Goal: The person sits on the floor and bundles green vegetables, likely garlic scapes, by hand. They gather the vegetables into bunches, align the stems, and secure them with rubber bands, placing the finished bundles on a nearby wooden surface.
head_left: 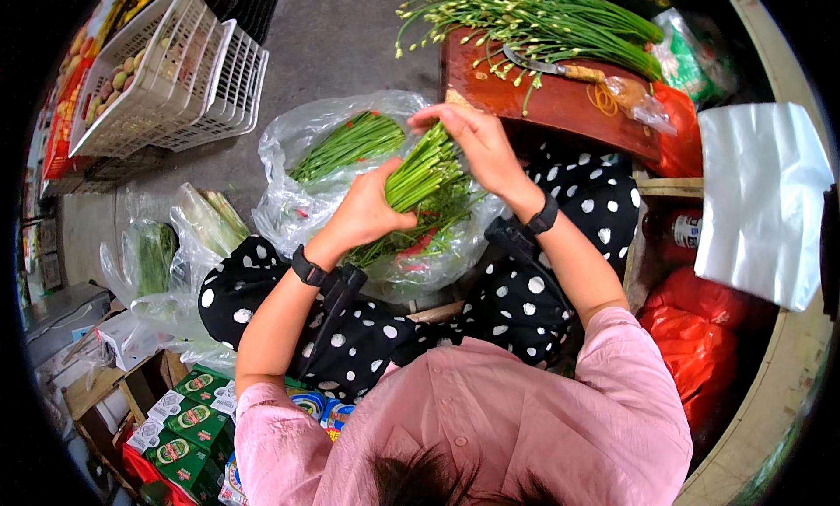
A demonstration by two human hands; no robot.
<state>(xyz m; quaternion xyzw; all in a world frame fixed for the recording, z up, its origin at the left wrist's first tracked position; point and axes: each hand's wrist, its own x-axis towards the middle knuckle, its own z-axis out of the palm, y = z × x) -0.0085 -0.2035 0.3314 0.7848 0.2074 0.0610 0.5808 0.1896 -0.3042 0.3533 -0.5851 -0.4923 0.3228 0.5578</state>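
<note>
A bundle of green flowering chive stalks (423, 171) is gripped in my left hand (371, 204), its cut ends pointing up and toward me. My right hand (469, 135) is at the bundle's far end with fingers extended and palm facing it; whether it touches the stalks is unclear. Beneath both hands, an open clear plastic bag (282, 138) holds a bundle tied with red bands (354, 145) and loose green stems (433, 234). Long flower-tipped chives (558, 20) lie across a red-brown wooden surface (564, 112), beside a curved knife with a wooden handle (581, 73).
White plastic crates (157, 79) with fruit stand at the far left. Bagged greens (155, 257) lie left of my knee. Green beer cartons (184, 427) sit at lower left. On the right are a silvery plastic sheet (761, 204) and red plastic bags (692, 348). Yellow rubber bands (602, 99) lie near the knife.
</note>
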